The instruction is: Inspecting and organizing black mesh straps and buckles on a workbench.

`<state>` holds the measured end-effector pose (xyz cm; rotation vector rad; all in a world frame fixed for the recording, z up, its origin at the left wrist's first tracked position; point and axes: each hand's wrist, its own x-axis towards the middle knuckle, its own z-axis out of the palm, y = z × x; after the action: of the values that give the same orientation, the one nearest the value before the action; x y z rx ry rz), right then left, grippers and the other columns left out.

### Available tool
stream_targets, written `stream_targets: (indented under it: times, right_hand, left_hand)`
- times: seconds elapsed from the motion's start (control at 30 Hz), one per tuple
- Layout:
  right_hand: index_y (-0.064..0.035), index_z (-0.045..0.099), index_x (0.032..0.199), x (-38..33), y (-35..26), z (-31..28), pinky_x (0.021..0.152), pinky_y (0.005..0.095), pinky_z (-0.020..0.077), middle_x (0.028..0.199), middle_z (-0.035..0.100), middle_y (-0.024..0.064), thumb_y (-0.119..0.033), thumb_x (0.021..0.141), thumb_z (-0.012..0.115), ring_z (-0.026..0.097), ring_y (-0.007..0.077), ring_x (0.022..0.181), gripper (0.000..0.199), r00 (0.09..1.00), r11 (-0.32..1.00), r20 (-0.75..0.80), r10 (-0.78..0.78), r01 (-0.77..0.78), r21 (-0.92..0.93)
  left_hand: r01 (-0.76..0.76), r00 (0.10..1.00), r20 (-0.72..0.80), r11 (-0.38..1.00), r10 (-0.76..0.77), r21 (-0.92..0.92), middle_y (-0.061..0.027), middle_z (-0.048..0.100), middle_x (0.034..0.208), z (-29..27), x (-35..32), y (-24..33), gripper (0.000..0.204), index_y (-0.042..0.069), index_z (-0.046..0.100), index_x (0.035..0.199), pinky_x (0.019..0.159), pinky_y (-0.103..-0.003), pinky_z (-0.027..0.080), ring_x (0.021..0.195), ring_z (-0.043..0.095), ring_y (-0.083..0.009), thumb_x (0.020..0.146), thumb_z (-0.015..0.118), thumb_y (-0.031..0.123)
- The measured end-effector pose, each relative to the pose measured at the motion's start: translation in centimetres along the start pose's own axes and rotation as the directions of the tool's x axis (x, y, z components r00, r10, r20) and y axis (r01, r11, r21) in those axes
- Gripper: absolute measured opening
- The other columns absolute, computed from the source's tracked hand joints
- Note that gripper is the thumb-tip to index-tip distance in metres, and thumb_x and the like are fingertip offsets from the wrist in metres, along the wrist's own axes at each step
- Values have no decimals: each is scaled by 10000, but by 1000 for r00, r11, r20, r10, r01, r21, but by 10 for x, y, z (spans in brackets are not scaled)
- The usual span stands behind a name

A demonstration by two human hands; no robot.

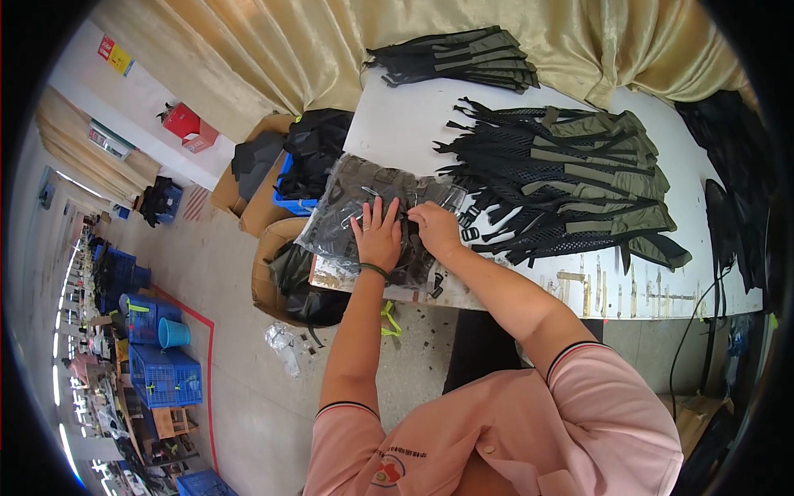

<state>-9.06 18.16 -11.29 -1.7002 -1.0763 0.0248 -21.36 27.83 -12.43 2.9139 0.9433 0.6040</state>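
Note:
A clear plastic bag (327, 217) full of dark plastic parts, apparently buckles, lies at the left end of the white table (397, 124). My left hand (380, 245) rests flat on top of it with the fingers apart. Close to its right, my right hand (436, 231) is closed with thumb and fingers pinched together over the bag. What sits in that pinch is too small to make out. Loose black buckles (469, 225) lie on the table just right of my right hand. A few more small black parts (436, 285) are near the table's front edge.
Black mesh straps with olive panels (571, 178) are spread across the table's right side. Another strap stack (463, 58) lies at the back by the curtain (628, 41). Left of the table stand cardboard boxes (266, 248) and a blue crate (286, 183) with black material.

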Motion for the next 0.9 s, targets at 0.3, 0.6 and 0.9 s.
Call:
stream_targets:
  times: [0.3,0.6,0.9]
  right_hand:
    - [-21,633,851,-16,9,-45,628,363,487,791,609,143,-85,849,595,603,328,700,74,971,906,82,227,-241,347]
    - [-69,587,999,24,-14,-44,707,398,496,904,629,119,-279,798,636,618,304,878,295,996,967,88,13,9,-253]
    - [-98,592,1109,49,-3,-41,762,430,509,1118,590,138,-184,852,567,619,374,883,273,918,962,379,118,-11,-272]
  left_hand:
    - [93,996,8,989,-94,115,-108,329,1484,10,7,-6,467,223,416,1404,1104,-593,94,1385,245,-352,958,402,360]
    - [-163,986,12,983,164,-82,-144,333,1473,-5,5,37,588,136,376,1420,1047,-676,120,1381,256,-359,882,540,306]
    - [-75,988,131,996,81,-49,-138,297,1497,5,0,49,693,99,287,1457,1078,-639,100,1392,238,-337,884,547,390]
